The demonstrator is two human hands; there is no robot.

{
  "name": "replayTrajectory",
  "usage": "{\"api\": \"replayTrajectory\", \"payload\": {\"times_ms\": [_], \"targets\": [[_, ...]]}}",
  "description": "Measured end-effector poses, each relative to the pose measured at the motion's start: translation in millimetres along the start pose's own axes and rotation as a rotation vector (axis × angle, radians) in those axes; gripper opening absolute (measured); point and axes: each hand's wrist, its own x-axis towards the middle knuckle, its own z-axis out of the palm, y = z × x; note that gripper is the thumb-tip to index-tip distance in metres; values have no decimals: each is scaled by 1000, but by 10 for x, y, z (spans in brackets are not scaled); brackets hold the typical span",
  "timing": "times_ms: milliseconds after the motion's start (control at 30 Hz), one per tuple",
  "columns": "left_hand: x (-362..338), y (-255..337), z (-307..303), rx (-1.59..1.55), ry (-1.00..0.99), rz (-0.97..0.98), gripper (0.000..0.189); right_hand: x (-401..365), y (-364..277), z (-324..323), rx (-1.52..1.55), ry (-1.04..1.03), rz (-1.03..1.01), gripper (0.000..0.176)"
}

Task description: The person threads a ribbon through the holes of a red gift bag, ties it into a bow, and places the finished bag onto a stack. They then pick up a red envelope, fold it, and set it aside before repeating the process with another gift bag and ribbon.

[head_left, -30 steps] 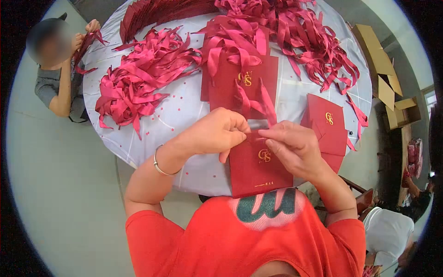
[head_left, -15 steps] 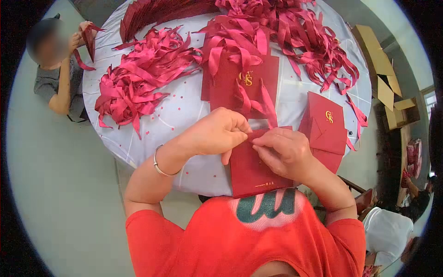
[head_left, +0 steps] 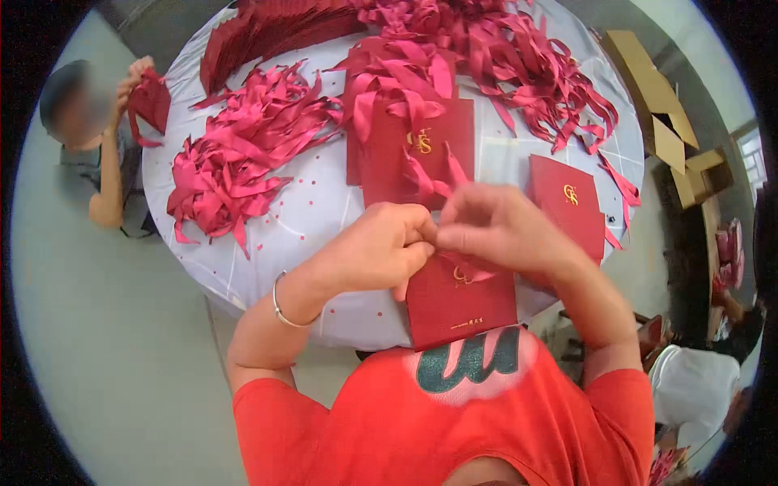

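Note:
A dark red paper bag (head_left: 460,301) with a gold logo lies at the near edge of the round table (head_left: 324,202). My left hand (head_left: 381,247) pinches at the bag's top edge, where a red ribbon (head_left: 462,261) runs. My right hand (head_left: 506,229) is raised just above the bag, blurred, its fingertips meeting my left hand's at the ribbon. A stack of like bags (head_left: 417,154) with ribbon handles lies just beyond my hands. More bags (head_left: 571,206) sit to the right.
Heaps of loose red ribbons (head_left: 235,154) cover the left and the far side (head_left: 519,65) of the table. A person (head_left: 97,146) at the far left holds a red bag. Cardboard boxes (head_left: 664,121) stand at the right. Another person sits at the lower right.
My right hand has lifted off the bag and moved up toward my left hand's fingertips. The view has shifted slightly. The person at the left has raised a bag.

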Motion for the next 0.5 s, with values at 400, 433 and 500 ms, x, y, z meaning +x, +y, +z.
{"api": "replayTrajectory", "payload": {"times_ms": [400,433,500], "targets": [[-90,125,201,69,152,101,16,578,114,-165,-50,-534,199,29],[-94,131,208,86,171,106,17,569,116,-192,-15,-531,222,28],[-95,109,199,116,193,119,18,560,154,-166,42,-513,221,28]]}}
